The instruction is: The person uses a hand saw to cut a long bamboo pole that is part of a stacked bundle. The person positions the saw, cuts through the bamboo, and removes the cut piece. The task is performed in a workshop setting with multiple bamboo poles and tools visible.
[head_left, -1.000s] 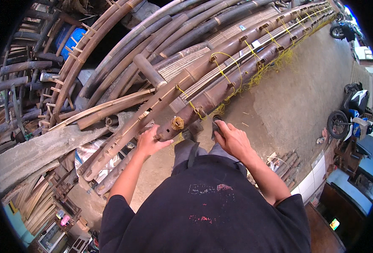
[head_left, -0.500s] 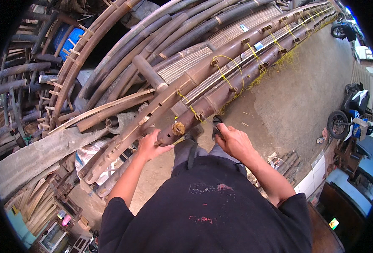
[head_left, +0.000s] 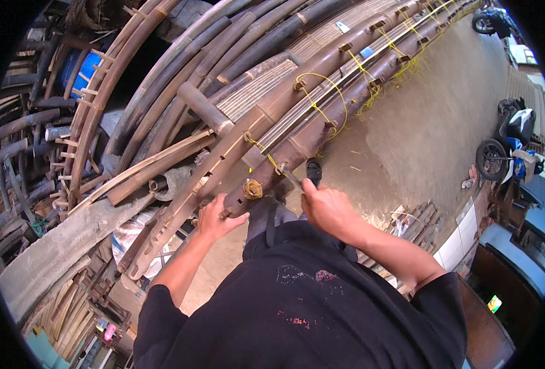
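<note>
A long brown bamboo pole point(head_left: 297, 144) lies in front of me, tied to its neighbours with loops of yellow cord point(head_left: 321, 92). Its near end carries a knot of yellowish cord point(head_left: 252, 189). My left hand point(head_left: 216, 218) grips the underside of that pole end. My right hand point(head_left: 324, 206) is closed on a slim dark tool point(head_left: 291, 178) whose tip points up at the pole near the end. My dark sandalled foot point(head_left: 313, 171) shows just above the right hand, on the ground.
Many curved bamboo poles point(head_left: 180, 74) and a mat of thin slats point(head_left: 254, 92) are stacked to the left and ahead. A grey beam point(head_left: 57, 246) lies lower left. Bare concrete ground point(head_left: 432, 129) stretches right, with parked motorbikes point(head_left: 506, 147) and short sticks point(head_left: 414, 218).
My left hand has closed in under the pole end, where its fingers were spread on it before. My right hand with the tool has shifted slightly left, toward the pole.
</note>
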Motion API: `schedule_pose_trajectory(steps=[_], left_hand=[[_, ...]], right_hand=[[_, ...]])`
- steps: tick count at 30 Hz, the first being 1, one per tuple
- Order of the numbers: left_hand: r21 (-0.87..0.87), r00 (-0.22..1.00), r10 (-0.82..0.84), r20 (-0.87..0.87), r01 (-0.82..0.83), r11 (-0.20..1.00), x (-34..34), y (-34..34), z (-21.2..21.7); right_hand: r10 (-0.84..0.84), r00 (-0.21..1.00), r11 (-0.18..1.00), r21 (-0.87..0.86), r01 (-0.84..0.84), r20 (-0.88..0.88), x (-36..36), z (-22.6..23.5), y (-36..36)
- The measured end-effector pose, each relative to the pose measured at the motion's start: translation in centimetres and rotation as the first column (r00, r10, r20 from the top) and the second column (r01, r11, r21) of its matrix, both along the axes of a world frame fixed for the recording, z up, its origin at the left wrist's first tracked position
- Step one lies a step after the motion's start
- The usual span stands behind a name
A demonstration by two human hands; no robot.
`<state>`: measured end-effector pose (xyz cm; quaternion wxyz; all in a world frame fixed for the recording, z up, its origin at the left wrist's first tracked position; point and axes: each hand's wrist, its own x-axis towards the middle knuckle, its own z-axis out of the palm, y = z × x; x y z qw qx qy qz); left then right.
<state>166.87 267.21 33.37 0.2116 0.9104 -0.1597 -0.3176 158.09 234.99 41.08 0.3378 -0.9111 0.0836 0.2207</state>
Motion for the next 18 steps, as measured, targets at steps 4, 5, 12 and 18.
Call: schedule_pose_trajectory(steps=[4, 5, 12, 18], left_hand=[[-0.012, 1.000, -0.012, 0.006, 0.012, 1.000, 0.0, 0.4, -0.6], [-0.008, 1.000, -0.014, 0.017, 0.015, 1.000, 0.0, 0.5, -0.5], [0.021, 0.997, 0.011, -0.079, -0.009, 1.000, 0.3, 0.3, 0.5], [-0.036, 0.998, 0.026, -0.063, -0.028, 0.999, -0.1, 0.0, 0.9]], right_hand=[[-0.011, 1.000, 1.000, -0.016, 0.011, 0.006, 0.3, 0.7, 0.8], [-0.028, 0.999, 1.000, 0.002, 0.028, 0.021, -0.1, 0.3, 0.9], [-0.113, 0.971, 0.788, 0.576, 0.217, -0.211, -1.1, -2.5, -2.2], [-0.167, 0.982, 0.912, 0.363, 0.189, -0.091, -2.9, -3.4, 0.7]])
